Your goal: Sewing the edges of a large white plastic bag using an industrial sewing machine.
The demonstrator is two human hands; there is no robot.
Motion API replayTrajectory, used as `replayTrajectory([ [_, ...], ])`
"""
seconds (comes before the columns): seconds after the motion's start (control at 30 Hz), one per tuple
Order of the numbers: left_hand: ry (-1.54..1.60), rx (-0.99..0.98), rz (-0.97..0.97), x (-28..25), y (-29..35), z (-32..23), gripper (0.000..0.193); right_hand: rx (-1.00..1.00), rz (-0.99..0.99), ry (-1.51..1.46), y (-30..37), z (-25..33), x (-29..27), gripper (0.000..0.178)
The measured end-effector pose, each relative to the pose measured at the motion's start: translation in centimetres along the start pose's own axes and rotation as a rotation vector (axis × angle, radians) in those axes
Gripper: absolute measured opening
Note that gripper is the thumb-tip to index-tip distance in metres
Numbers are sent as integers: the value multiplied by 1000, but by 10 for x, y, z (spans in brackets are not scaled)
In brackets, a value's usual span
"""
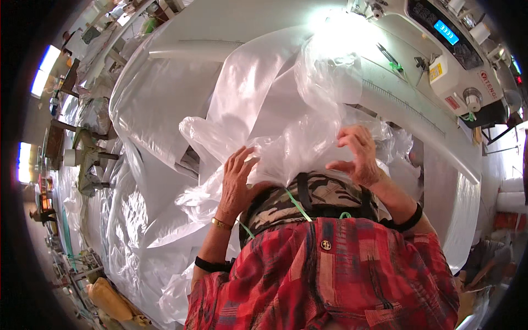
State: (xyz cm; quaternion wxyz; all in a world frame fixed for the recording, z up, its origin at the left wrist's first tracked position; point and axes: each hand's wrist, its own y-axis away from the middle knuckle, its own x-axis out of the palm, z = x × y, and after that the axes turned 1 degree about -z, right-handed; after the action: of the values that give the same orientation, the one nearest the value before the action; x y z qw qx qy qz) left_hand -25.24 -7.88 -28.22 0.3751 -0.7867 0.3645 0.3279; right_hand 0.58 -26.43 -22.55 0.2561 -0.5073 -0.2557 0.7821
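Note:
Thin, translucent plastic sheeting (308, 140) lies bunched in front of my waist and runs up over the table toward the bright lamp. My left hand (239, 179) is at the left side of the bunch, fingers stretched and thumb apart; whether it presses on the film I cannot tell. On the other side, my right hand (358, 157) is raised at the sheeting's edge, fingers bent and thumb held away from them, with nothing visible between. A green cord (298, 205) hangs at my waist below the gathered plastic.
A white sewing machine (459, 82) with a lit display stands at the upper right. Small thread snips (389, 56) lie beside it on the white table (264, 19). Ruler markings (404, 104) run along the table. More plastic sheeting (132, 203) spreads down the left.

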Motion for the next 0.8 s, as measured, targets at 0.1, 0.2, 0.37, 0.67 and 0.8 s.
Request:
replayTrajectory([
  [0.1,74,-67,16,8,10,26,35,30,182,83,18,-7,16,46],
  [0.2,327,-431,-87,-9,1,42,25,65,326,193,15,-10,26,26],
  [0.37,875,-376,-748,-166,-11,7,38,65,278,-103,-22,7,13,12],
  [0.67,-498,-556,-50,-279,-48,101,44,-71,676,-530,-34,60,-31,28],
  [0.8,-558,62,-186,-241,-43,97,33,21,780,-492,-36,66,-18,31],
])
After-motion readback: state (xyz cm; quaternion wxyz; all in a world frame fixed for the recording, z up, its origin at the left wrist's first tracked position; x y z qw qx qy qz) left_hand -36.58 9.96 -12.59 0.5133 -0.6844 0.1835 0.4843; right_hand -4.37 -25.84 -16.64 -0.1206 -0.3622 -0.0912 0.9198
